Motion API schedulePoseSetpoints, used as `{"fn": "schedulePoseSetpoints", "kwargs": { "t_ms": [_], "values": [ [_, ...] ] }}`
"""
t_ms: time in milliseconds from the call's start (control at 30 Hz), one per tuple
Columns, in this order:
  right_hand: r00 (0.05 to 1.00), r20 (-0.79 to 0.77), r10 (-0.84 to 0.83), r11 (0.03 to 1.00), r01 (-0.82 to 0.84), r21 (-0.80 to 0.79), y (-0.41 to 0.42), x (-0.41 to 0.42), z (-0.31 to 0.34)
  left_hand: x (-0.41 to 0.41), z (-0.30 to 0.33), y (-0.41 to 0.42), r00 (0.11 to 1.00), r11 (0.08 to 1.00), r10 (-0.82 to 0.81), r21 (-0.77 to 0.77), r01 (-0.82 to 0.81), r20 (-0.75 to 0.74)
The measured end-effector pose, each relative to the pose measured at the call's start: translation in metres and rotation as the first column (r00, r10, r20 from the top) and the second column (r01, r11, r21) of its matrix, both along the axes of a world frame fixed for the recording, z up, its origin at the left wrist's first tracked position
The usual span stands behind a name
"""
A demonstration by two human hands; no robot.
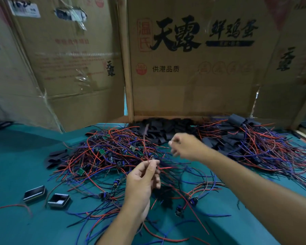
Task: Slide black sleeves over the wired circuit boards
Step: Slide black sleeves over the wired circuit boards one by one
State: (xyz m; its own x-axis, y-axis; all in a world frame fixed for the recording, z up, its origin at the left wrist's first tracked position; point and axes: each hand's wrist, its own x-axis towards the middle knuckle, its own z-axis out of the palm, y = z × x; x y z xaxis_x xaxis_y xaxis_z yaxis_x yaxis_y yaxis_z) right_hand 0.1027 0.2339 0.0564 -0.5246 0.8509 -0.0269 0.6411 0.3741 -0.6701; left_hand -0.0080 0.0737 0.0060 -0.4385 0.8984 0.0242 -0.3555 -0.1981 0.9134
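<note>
Pinching a thin red wire near its end, the left hand (143, 175) was raised just above the middle of the green worktop (16, 156), its grip closed on that wire with thumb and forefinger curled together. The right hand (183, 145) hovered up at about one o'clock from the left one, fingers loosely curled and blurred; whether its grip held anything could not be told.

Below both hands sprawled a tangle of wired circuit boards (102, 152), small green boards on red and blue leads, spreading from the worktop's centre out toward nine o'clock. At twelve o'clock, against the foot of a printed cardboard box (193, 68), lay a heap of black sleeves (159, 129). Toward two o'clock sat a second pile (251, 138), where black sleeves covered the boards and only the leads trailed out. A few loose sleeves (55, 158) rested at the tangle's nine o'clock edge. At about eight o'clock, well apart from the hands, two small dark rectangular trays (46, 196) lay side by side on the cloth.
</note>
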Motion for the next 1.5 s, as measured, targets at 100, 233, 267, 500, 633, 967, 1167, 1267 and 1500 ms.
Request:
{"fn": "schedulePoseSetpoints", "kwargs": {
  "t_ms": [100,233,267,500,633,967,1167,1267,1500],
  "values": [
    [0.955,0.195,-0.221,0.943,0.159,0.292,0.059,0.006,-0.008,-0.002,-0.002,0.000,0.999,0.999,-0.046,0.005,0.046,0.023],
    [0.884,0.339,-0.320,0.912,0.191,0.362,0.094,0.013,-0.027,-0.009,-0.004,0.002,0.986,0.990,-0.134,0.050,0.130,0.097],
    [0.863,0.382,-0.329,0.906,0.175,0.386,0.097,0.013,-0.031,-0.009,-0.005,0.003,0.982,0.987,-0.152,0.069,0.144,0.117],
    [0.836,0.409,-0.365,0.892,0.189,0.409,0.104,0.010,-0.041,-0.014,-0.008,0.005,0.945,0.956,-0.260,0.191,0.223,0.198],
    [0.909,0.183,-0.375,0.857,0.265,0.441,0.080,0.017,-0.026,-0.015,-0.002,-0.001,0.914,0.926,-0.345,0.237,0.294,0.213],
    [0.657,-0.673,-0.340,0.886,-0.015,-0.463,-0.091,0.075,-0.031,-0.005,0.008,-0.009,0.691,0.801,-0.596,0.355,0.481,0.409],
    [0.595,-0.746,-0.299,0.738,-0.351,-0.576,-0.157,0.060,-0.039,0.014,0.007,-0.027,0.478,0.519,-0.854,0.401,0.755,0.206],
    [0.614,-0.743,-0.264,0.712,-0.396,-0.580,-0.160,0.063,-0.043,0.015,0.007,-0.030,0.423,0.458,-0.888,0.391,0.798,0.177],
    [0.646,-0.751,-0.141,0.719,-0.454,-0.526,-0.149,0.073,-0.050,0.012,0.005,-0.025,0.433,0.460,-0.888,0.347,0.817,0.158]
  ]
}}
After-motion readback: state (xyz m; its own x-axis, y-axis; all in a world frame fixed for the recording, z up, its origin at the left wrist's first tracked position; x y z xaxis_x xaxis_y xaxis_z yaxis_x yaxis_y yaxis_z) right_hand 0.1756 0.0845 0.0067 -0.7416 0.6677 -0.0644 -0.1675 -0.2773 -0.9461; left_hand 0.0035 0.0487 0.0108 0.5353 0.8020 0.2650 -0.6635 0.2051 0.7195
